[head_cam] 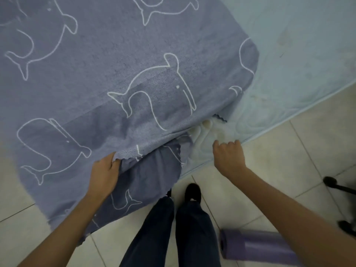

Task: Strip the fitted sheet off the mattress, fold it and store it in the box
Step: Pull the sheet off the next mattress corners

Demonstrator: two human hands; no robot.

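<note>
A blue-grey fitted sheet (107, 78) printed with white whale outlines covers most of the mattress, and its right side is peeled back. The pale quilted mattress (300, 60) lies bare at the right and along the near edge. My left hand (105, 175) grips the sheet's scalloped hem at the near side, lifting a fold that hangs down toward the floor. My right hand (229, 154) hovers over the mattress's near edge with fingers curled, holding nothing I can see. No box is in view.
Pale floor tiles (273, 170) run along the mattress edge. My legs in dark trousers (185, 232) stand close to the mattress. A purple roll (256, 247) lies on the floor at my right. Black chair or stand feet (335, 185) sit at the far right.
</note>
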